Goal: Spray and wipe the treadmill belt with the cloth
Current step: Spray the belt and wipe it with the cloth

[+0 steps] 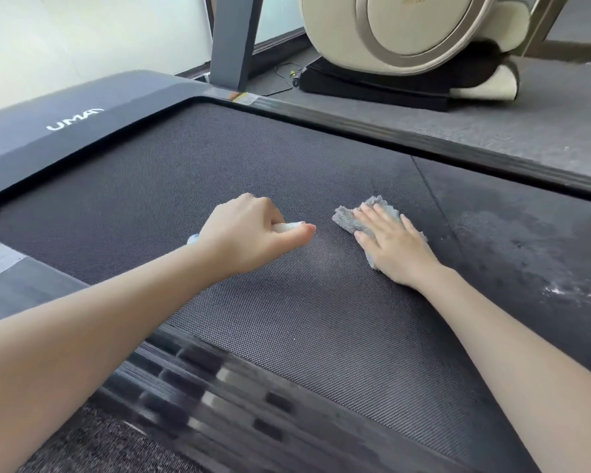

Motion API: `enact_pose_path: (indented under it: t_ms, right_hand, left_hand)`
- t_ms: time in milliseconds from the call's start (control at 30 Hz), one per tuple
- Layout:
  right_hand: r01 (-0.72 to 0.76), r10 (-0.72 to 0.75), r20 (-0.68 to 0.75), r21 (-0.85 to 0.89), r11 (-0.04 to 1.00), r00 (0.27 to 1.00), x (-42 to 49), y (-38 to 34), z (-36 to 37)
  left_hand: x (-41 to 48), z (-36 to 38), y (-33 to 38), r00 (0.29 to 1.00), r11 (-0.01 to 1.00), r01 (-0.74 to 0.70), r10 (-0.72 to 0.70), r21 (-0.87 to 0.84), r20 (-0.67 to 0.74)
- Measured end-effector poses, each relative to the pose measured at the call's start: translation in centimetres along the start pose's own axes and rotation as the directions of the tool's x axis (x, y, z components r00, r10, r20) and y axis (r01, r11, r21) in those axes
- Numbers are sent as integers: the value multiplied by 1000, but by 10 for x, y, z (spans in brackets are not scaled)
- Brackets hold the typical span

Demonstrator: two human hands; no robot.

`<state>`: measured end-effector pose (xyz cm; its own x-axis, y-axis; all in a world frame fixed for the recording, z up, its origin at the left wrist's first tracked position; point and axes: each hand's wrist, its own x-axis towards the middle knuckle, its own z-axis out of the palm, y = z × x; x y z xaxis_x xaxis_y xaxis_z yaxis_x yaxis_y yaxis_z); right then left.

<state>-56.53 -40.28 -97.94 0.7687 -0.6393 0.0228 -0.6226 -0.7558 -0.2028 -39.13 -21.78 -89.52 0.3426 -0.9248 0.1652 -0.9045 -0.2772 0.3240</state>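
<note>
Grey short-pile carpet (543, 131) covers the floor on the far side, and a speckled patch of it shows again at the lower left. A rounded cream machine with gold trim (406, 32) stands there on a black base (372, 88), with a thin black cable (285, 75) lying just beside it. Behind, a pale, frosted-looking wall panel (82, 35) glows with soft, even light. Slanted metal legs (543, 25) cross the top right corner.

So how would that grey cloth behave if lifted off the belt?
Likely floppy: the cloth bunches in folds under the flat right hand. Probably light, given its fluffy edges. It may drag on the textured belt.
</note>
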Motion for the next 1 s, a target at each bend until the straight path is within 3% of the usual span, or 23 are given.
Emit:
enact_pose_path:
  t_ms: [200,400,533,733,900,933,1000]
  right_hand:
    - [-4,4,-10,-7,1000,1000,2,3,3]
    - [-4,4,-1,-1,1000,1000,1,2,2]
    - [-4,4,-1,0,1000,1000,2,2,2]
    - [-10,10,28,2,1000,1000,4,2,0]
    - [-118,122,71,-67,991,990,38,-27,0]
    - [-89,95,83,-78,993,992,41,-44,2]
    - [110,-105,62,-95,989,993,28,-81,12]
  left_hand:
    - [0,-8,-4,1000,999,17,-18,-47,-23]
    - [-2,-8,-15,987,999,29,-35,-41,-155]
    - [5,-13,-13,984,990,101,-114,-96,-140]
    - [5,-14,-16,985,987,105,-120,-124,-120]
    - [0,-15,-23,988,986,93,-109,-136,-111]
    - [0,-15,-24,987,986,97,-113,-132,-118]
    - [0,-16,-26,985,986,102,-119,-131,-128]
